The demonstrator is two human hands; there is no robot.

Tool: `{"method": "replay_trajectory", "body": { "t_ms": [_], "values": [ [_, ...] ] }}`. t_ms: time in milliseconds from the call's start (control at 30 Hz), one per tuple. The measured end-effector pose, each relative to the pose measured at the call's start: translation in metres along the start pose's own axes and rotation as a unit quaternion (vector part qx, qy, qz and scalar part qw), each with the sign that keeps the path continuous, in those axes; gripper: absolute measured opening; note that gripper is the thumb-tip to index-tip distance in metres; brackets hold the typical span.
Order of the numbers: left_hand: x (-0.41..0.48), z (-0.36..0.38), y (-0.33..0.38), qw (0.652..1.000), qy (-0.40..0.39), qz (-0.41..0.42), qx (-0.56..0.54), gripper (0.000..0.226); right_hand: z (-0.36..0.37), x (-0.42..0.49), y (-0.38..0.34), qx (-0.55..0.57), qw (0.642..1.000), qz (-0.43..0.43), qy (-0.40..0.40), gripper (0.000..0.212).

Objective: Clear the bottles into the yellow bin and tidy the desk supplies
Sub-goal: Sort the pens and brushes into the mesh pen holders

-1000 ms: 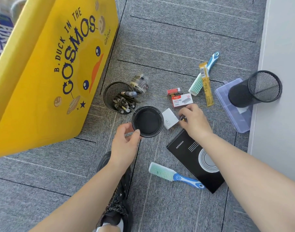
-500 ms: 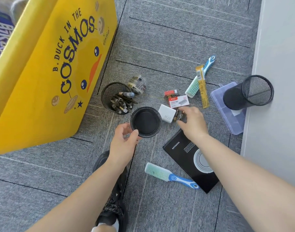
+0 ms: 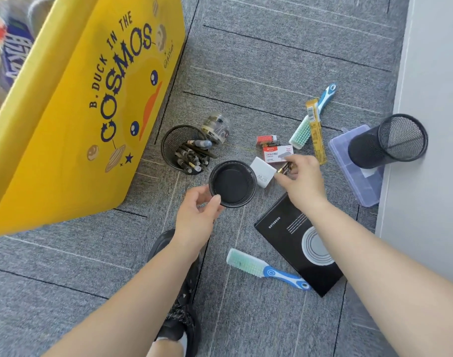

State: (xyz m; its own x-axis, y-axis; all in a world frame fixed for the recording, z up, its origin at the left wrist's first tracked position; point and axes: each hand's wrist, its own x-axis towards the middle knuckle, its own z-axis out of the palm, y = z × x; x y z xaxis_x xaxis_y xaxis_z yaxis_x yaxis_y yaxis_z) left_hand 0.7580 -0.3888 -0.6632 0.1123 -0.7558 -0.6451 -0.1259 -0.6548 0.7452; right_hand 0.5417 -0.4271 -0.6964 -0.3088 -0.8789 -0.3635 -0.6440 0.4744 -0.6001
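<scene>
Grey ribbed carpet tiles (image 3: 271, 60) are seen from above. The yellow bin (image 3: 73, 119), smooth and printed with a duck face and "COSMOS", stands at left, cut off by the frame edge. Its contents (image 3: 14, 55) are blurred; one purple label is made out, nothing more.

Black wire-mesh cups are counted: three.
- An empty mesh cup (image 3: 232, 184), upright, is gripped at its near rim by the left hand (image 3: 197, 215), thumb and fingers curled on it.
- A pen cup (image 3: 168, 145), upright just beside the bin, is packed with dark pens.
- A tipped cup (image 3: 367, 153) lies on its side across a translucent plastic box (image 3: 359, 176).

A small brass-coloured item (image 3: 286, 167) is pinched by the right hand (image 3: 301, 181) in its fingertips (too small and too covered to be identified). It is held just beside a white charger block (image 3: 262, 172) and a red-and-white staple box (image 3: 277, 153).

Brushes with mint bristles and blue handles are counted: two, one far (image 3: 310, 119), one near (image 3: 261, 269). Singles are noted: a clear round jar (image 3: 216, 128), a red eraser (image 3: 266, 138), a yellow sachet stick (image 3: 316, 130), a matte black notebook (image 3: 297, 243) partly covered by the right forearm. A black shoe (image 3: 179, 292) is half hidden under the left arm.
</scene>
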Motion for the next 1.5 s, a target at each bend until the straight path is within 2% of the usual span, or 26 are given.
{"method": "replay_trajectory", "body": {
  "t_ms": [33, 100, 167, 200, 233, 300, 333, 400, 467, 567, 767, 867, 967, 1067, 1167, 1267, 1367, 1433, 1500],
  "values": [
    [0.001, 0.002, 0.0, 1.0, 0.002, 0.003, 0.0, 0.025, -0.004, -0.006, -0.009, 0.058, 0.998, -0.003, 0.004, 0.043],
    [0.003, 0.005, 0.0, 1.0, 0.007, 0.008, 0.0, 0.023, -0.01, -0.023, -0.03, 0.131, 0.988, -0.052, -0.059, 0.041],
    [0.003, 0.006, -0.001, 1.0, 0.011, 0.011, -0.002, 0.023, -0.009, -0.036, -0.044, 0.125, 0.974, -0.117, -0.151, 0.043],
    [0.003, 0.007, -0.001, 1.0, 0.01, 0.012, -0.003, 0.024, -0.007, -0.038, -0.045, 0.116, 0.97, -0.133, -0.165, 0.042],
    [0.003, 0.007, -0.002, 1.0, 0.009, 0.01, -0.003, 0.024, -0.006, -0.036, -0.045, 0.118, 0.973, -0.133, -0.149, 0.038],
    [0.004, 0.008, -0.004, 1.0, 0.008, 0.008, -0.001, 0.026, -0.005, -0.021, -0.04, 0.13, 0.985, -0.093, -0.066, 0.025],
    [0.004, 0.009, -0.004, 1.0, 0.007, 0.007, -0.006, 0.027, -0.003, -0.01, -0.036, 0.107, 0.991, -0.072, -0.03, 0.021],
    [0.006, 0.008, -0.005, 1.0, 0.0, 0.001, -0.019, 0.027, -0.001, 0.016, -0.027, -0.002, 0.999, -0.049, -0.012, 0.024],
    [0.007, 0.007, -0.005, 1.0, -0.008, -0.005, -0.019, 0.028, 0.002, 0.039, -0.022, -0.122, 0.99, -0.051, -0.049, 0.033],
    [0.007, 0.006, -0.006, 1.0, -0.015, -0.009, -0.023, 0.026, 0.009, 0.053, -0.021, -0.21, 0.969, -0.065, -0.109, 0.039],
    [0.007, 0.005, -0.003, 1.0, -0.022, -0.012, -0.017, 0.024, 0.017, 0.057, -0.027, -0.254, 0.963, -0.055, -0.077, 0.027],
    [0.005, 0.006, -0.002, 1.0, -0.018, -0.004, -0.022, 0.024, 0.018, 0.057, -0.025, -0.297, 0.946, -0.101, -0.086, 0.019],
    [0.005, 0.007, -0.002, 0.999, -0.02, -0.003, -0.026, 0.025, 0.019, 0.054, -0.021, -0.326, 0.928, -0.153, -0.092, 0.025],
    [0.004, 0.006, -0.001, 0.999, -0.02, -0.006, -0.03, 0.026, 0.02, 0.052, -0.016, -0.329, 0.926, -0.164, -0.088, 0.03],
    [0.004, 0.006, -0.001, 0.999, -0.019, -0.005, -0.029, 0.026, 0.019, 0.051, -0.007, -0.337, 0.926, -0.15, -0.075, 0.025],
    [0.004, 0.006, 0.0, 1.0, -0.016, -0.007, -0.025, 0.025, 0.015, 0.046, -0.005, -0.29, 0.95, -0.109, -0.036, 0.021],
    [0.003, 0.006, 0.003, 0.999, -0.016, -0.017, -0.023, 0.025, 0.005, 0.032, -0.019, -0.117, 0.991, -0.072, 0.007, 0.016],
    [0.002, 0.005, 0.006, 0.999, -0.016, -0.021, -0.025, 0.025, -0.002, 0.015, -0.035, 0.014, 0.997, -0.081, -0.009, 0.01],
    [0.002, 0.005, 0.008, 1.0, -0.015, -0.018, -0.016, 0.023, -0.006, -0.005, -0.048, 0.08, 0.989, -0.107, -0.062, 0.012]
  ]
}}
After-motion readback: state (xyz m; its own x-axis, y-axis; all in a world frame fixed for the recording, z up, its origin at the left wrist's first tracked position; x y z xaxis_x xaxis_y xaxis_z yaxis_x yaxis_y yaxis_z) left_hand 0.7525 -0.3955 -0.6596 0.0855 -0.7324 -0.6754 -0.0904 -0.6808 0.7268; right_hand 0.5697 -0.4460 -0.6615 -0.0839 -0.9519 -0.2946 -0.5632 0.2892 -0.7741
